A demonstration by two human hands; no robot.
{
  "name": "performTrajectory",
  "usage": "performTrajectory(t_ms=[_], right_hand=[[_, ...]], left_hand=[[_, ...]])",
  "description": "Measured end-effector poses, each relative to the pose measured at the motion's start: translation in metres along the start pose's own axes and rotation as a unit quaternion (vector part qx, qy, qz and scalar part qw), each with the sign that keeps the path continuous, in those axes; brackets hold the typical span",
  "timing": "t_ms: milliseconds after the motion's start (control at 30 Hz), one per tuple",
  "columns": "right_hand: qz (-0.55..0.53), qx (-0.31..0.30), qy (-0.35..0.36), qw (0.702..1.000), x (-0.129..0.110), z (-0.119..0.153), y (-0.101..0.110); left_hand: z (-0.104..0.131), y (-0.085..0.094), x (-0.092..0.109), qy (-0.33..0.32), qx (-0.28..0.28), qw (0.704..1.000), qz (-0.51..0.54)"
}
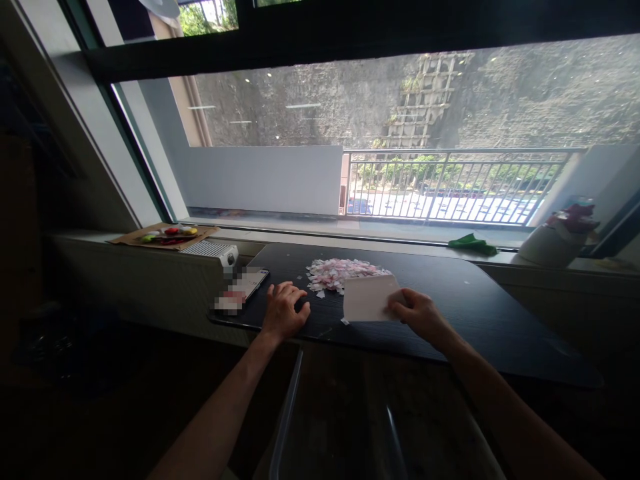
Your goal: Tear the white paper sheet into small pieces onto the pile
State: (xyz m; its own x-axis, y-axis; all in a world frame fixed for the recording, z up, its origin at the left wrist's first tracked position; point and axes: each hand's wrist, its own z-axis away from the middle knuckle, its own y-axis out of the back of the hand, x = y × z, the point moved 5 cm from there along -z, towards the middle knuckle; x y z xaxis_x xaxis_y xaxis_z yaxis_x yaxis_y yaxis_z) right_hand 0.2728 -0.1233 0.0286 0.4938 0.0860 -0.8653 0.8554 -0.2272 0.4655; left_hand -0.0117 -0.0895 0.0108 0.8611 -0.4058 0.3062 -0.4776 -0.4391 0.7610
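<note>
A white rectangular card [369, 299] is pinched at its right edge by my right hand [417, 312], between thumb and fingers. The card stands tilted just in front of a heap of small white and pinkish paper scraps [340, 270], hiding part of its right side. My left hand [286, 308] rests on the dark tabletop [430, 273], left of the card and apart from it. Its fingers are bent but spread, the thumb stands away, and nothing shows in it. One loose scrap [345, 322] lies by the card's lower left corner.
A phone [255, 280] lies at the table's left edge, beside a white vented box [213, 252]. The sill holds cardboard with colourful items [175, 233], a green cloth [473, 244] and a pale rounded container [553, 241]. Below the table's front edge is a transparent plastic rim [287, 417].
</note>
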Motion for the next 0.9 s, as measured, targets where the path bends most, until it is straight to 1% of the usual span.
performTrajectory(t_ms=[67,200,267,300,367,467,533,600,700,900], right_hand=[[0.041,-0.027,-0.001,0.999,0.003,0.008,0.019],[0.094,0.006,-0.029,0.995,0.022,0.018,0.075],[0.085,0.022,-0.061,0.994,0.035,0.017,0.094],[0.068,0.026,-0.079,0.994,0.041,0.016,0.100],[0.023,0.040,-0.108,0.993,0.051,0.014,0.103],[-0.028,0.057,-0.144,0.987,0.061,0.011,0.096],[-0.040,0.035,-0.162,0.985,0.064,0.011,0.090],[-0.041,-0.003,-0.165,0.985,0.065,0.012,0.086],[-0.040,-0.045,-0.165,0.984,0.066,0.014,0.085],[-0.050,-0.087,-0.176,0.979,0.065,0.016,0.084]], left_hand=[[0.000,0.001,0.001,-0.002,0.004,1.000,-0.001],[0.000,0.001,0.001,-0.007,0.003,1.000,-0.007],[0.000,0.000,0.000,-0.010,0.003,1.000,-0.011],[0.000,0.000,-0.001,-0.011,0.004,1.000,-0.013],[0.000,0.000,-0.002,-0.015,0.006,1.000,-0.015],[-0.001,-0.001,-0.005,-0.018,0.009,1.000,-0.016],[-0.001,-0.001,-0.005,-0.019,0.010,1.000,-0.017],[-0.001,-0.001,-0.006,-0.019,0.008,1.000,-0.020],[-0.002,-0.001,-0.007,-0.019,0.004,1.000,-0.024],[-0.003,-0.001,-0.007,-0.024,0.005,0.999,-0.027]])
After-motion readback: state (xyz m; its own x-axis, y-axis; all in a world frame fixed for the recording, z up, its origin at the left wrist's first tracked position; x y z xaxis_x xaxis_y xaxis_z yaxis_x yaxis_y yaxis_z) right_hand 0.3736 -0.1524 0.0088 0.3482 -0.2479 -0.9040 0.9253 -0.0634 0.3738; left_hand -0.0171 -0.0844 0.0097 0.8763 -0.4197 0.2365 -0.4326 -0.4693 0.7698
